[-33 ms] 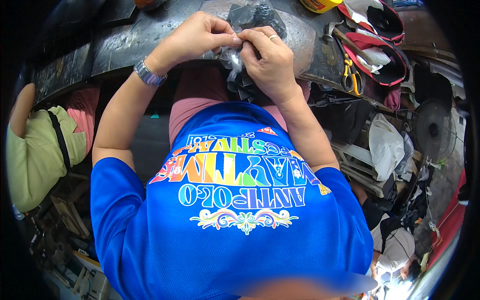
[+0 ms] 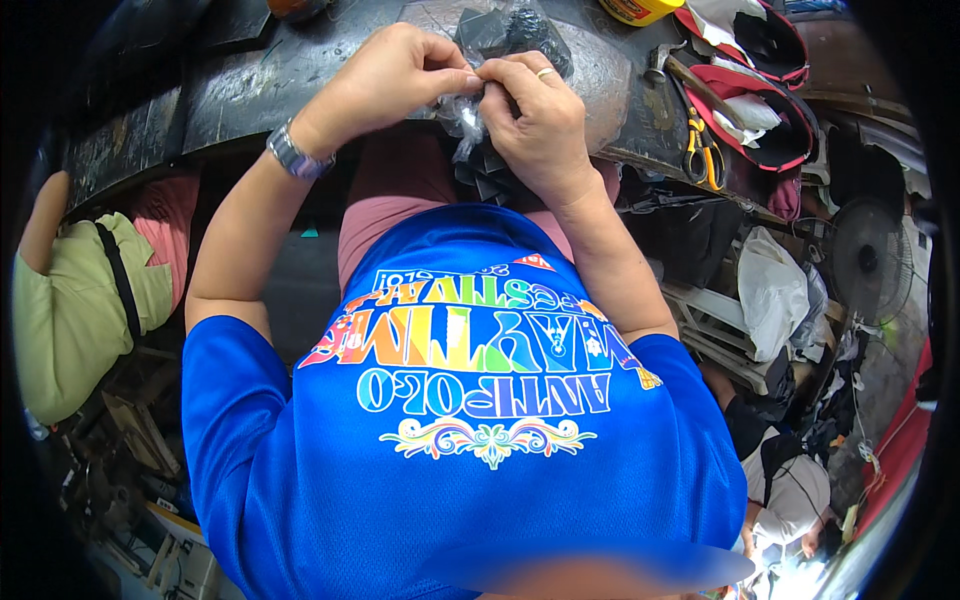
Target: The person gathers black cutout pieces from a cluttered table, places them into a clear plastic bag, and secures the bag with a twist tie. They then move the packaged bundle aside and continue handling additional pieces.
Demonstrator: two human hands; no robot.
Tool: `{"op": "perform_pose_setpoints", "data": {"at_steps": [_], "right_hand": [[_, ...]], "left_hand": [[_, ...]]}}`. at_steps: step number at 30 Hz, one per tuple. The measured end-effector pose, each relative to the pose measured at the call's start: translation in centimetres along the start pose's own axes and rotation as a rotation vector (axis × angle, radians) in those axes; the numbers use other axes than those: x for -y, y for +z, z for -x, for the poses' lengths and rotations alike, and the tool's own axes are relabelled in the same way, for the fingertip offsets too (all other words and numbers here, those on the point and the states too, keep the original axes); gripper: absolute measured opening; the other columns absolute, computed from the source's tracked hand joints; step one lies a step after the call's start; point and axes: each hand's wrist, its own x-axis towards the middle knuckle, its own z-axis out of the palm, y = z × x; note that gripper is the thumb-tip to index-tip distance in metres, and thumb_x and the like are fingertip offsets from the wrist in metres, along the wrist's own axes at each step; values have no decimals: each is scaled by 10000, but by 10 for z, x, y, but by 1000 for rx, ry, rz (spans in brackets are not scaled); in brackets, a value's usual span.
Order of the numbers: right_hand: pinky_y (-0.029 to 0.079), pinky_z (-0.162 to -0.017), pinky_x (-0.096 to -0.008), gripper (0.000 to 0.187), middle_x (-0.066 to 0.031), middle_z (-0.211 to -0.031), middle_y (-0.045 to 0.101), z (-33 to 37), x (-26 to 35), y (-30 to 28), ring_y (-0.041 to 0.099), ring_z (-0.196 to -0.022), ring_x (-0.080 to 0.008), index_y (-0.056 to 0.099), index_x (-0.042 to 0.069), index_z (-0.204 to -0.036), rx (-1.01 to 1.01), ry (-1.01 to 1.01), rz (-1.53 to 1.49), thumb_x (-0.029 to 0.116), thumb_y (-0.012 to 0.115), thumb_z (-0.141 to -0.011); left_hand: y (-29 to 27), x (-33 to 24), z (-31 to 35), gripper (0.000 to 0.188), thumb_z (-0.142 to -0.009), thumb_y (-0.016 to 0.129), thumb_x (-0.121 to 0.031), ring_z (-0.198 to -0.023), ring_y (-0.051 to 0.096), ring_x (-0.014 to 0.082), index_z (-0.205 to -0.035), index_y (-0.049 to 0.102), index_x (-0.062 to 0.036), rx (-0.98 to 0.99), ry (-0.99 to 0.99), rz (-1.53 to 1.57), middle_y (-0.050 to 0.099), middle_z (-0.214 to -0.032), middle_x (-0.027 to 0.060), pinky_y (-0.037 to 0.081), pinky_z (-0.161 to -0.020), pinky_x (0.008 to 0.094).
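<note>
Over the near edge of a dark worktable, my left hand and my right hand meet fingertip to fingertip. Both pinch the gathered part of a clear plastic bag. Its crumpled film hangs between and below my fingers. What exactly lies at the pinch is covered by the fingertips. Just beyond the hands, clear plastic with dark pieces rests on the table. More flat black pieces show beneath my right hand, close to my lap.
Orange-handled scissors and a hammer lie to the right, beside red-edged black shoe-like pieces. A yellow tub stands behind them. A fan and white plastic bag are farther right. Other people sit left and lower right.
</note>
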Motion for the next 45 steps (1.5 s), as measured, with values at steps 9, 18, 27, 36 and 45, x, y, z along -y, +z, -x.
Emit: {"op": "perform_pose_setpoints", "data": {"at_steps": [9,18,27,36,45], "right_hand": [[531,-688,-409,78,-146,-840,623,-7,-2,-4,628,-738,-334,638,10,-850,72,57,23,27,634,-773],[534,-641,-295,186,-102,-861,679,-6,-5,-13,679,-750,-226,700,40,-976,138,-100,-41,-23,692,-801],[514,-673,-247,103,-64,-819,667,-3,-13,-10,657,-744,-142,667,14,-920,67,-26,-190,-7,705,-826],[503,-783,-228,82,-49,-930,657,1,-8,-6,631,-865,-105,636,-7,-977,11,384,-859,-6,645,-896],[519,-735,-245,115,-72,-893,688,0,-11,-10,659,-828,-136,710,-6,-951,106,246,-458,-16,696,-837]], "left_hand": [[12,-8,10,104,-823,671,-126,-703,628,245,-852,684,-27,-237,386,-341,622,-828,91,502,-631,328],[4,47,-11,206,-931,650,-228,-761,527,46,-1027,682,-49,315,-82,798,595,-857,-53,427,-674,184],[15,38,-2,262,-923,658,-282,-716,515,41,-1032,707,-50,184,-155,757,600,-774,-44,406,-657,187],[11,38,-2,237,-924,652,-287,-760,524,36,-1007,700,-70,226,-160,776,615,-842,-53,421,-710,192],[15,38,-1,243,-927,648,-293,-721,519,45,-988,702,-64,207,-148,824,605,-787,-45,407,-664,182]]}}
